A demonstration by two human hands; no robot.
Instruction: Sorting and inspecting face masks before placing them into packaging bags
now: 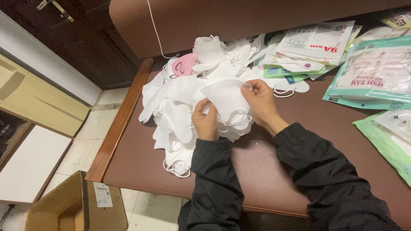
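Observation:
Both my hands hold one white face mask above a big heap of white masks on the brown table. My left hand pinches the mask's lower left edge. Its upper right edge is gripped by my right hand, fingers curled. A single pink mask lies on top of the heap at the back. Both arms wear dark sleeves.
Sealed mask packets in white and teal lie at the right and back right; a green packet sits near the right edge. An open cardboard box stands on the tiled floor at lower left. A brown padded backrest runs behind the table.

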